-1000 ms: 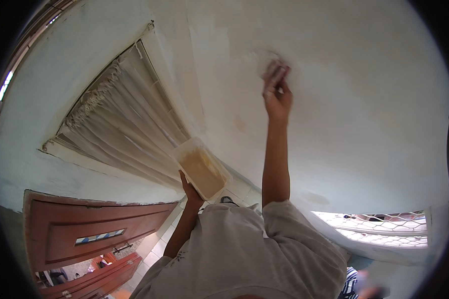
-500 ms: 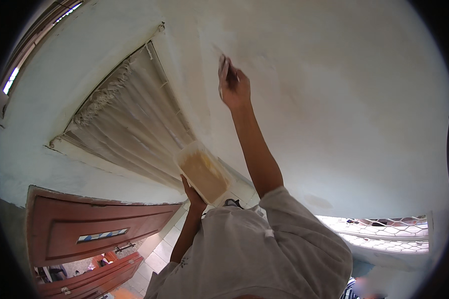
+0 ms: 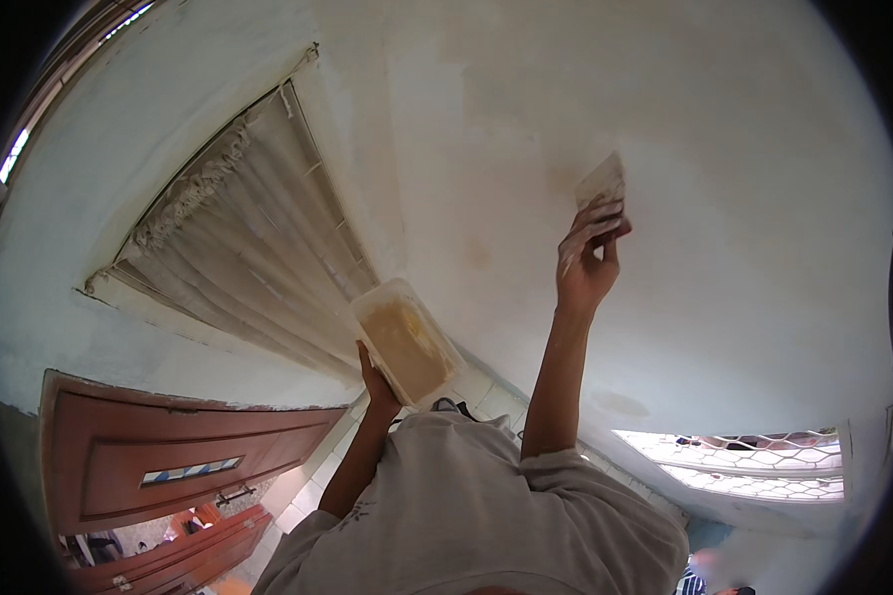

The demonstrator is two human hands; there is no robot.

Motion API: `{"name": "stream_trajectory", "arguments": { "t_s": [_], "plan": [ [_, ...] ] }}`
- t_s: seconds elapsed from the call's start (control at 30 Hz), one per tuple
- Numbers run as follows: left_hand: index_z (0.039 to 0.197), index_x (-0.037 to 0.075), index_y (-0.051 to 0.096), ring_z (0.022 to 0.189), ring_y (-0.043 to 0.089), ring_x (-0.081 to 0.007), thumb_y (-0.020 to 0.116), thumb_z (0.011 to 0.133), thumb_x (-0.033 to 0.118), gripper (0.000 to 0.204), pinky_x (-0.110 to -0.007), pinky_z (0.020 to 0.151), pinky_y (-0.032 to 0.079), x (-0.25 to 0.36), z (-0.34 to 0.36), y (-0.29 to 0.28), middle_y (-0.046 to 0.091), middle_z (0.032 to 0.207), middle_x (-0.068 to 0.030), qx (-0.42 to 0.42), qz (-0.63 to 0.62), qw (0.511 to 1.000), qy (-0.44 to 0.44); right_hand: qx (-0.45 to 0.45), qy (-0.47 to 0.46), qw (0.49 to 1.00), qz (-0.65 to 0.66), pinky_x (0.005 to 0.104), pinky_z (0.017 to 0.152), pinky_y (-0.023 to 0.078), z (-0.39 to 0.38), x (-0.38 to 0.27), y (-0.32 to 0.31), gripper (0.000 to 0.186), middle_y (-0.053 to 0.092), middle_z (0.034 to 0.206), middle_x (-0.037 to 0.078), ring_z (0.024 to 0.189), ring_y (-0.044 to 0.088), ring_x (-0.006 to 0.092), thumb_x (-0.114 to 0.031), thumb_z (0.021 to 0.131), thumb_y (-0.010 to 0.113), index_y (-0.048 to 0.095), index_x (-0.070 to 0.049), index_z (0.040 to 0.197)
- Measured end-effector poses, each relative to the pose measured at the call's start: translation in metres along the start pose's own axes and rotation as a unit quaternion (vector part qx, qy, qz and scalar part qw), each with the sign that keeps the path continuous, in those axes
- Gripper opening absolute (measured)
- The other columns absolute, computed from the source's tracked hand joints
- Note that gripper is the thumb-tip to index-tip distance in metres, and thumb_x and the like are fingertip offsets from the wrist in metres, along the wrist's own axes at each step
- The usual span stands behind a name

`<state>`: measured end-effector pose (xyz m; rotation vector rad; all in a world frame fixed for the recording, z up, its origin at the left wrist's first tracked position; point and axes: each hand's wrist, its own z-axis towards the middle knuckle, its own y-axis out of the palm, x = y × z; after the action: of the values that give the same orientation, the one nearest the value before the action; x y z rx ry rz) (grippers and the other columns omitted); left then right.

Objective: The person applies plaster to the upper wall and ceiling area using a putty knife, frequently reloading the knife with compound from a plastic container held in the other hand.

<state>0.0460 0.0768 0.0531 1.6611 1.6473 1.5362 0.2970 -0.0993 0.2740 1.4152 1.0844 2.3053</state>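
My right hand (image 3: 587, 260) is raised against a pale plastered wall (image 3: 724, 149) and grips a flat putty knife (image 3: 601, 182), its blade laid on the wall above my fingers. My left hand (image 3: 377, 385) holds a rectangular translucent plastic tub (image 3: 405, 340) with tan putty inside, tilted, at about chest height and closer to me than the wall. Both forearms rise from a light grey shirt (image 3: 466, 516) at the lower edge.
A cream curtain (image 3: 248, 248) hangs over an opening at the left. A reddish-brown wooden door (image 3: 169, 461) stands at the lower left. A window with a white lattice grille (image 3: 744, 456) is at the lower right. Pale floor tiles (image 3: 486, 382) show behind the tub.
My right hand has swept the putty knife from the upper middle of the wall to the right and lower down. The tub in my left hand has barely shifted.
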Motion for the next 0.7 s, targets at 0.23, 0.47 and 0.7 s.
{"name": "stream_trajectory", "arguments": {
  "t_s": [0.23,0.47,0.7],
  "plan": [
    [0.146,0.013,0.044,0.122,0.055,-0.0266,0.041,0.096,0.070,0.076,-0.042,0.102,0.048,0.000,-0.003,0.007,0.056,0.135,-0.0085,0.011,-0.005,0.999,0.041,0.146,0.109,0.972,-0.148,0.0327,0.096,0.058,0.074,0.031,-0.111,0.025,0.063,0.117,0.022,0.108,0.064,0.0281,0.001,0.095,0.048,0.059,0.012,0.114],
    [0.144,0.013,0.045,0.122,0.055,-0.0270,0.041,0.096,0.070,0.075,-0.043,0.102,0.048,0.010,-0.024,0.010,0.055,0.135,-0.0085,0.020,0.037,0.995,0.095,-0.023,0.117,0.989,-0.087,0.0371,0.096,0.059,0.174,0.045,-0.081,0.025,0.060,0.115,0.021,0.111,0.061,0.0309,0.002,0.099,0.046,0.061,0.008,0.117],
    [0.145,0.013,0.045,0.122,0.055,-0.0274,0.041,0.096,0.071,0.077,-0.043,0.102,0.048,0.013,-0.008,0.003,0.055,0.136,-0.0096,-0.013,-0.025,0.999,0.043,-0.081,0.092,0.988,0.096,0.0412,0.088,0.062,0.033,0.032,0.031,0.036,0.061,0.111,0.017,0.101,0.066,0.0281,-0.001,0.094,0.052,0.049,0.008,0.129]
  ]
}}
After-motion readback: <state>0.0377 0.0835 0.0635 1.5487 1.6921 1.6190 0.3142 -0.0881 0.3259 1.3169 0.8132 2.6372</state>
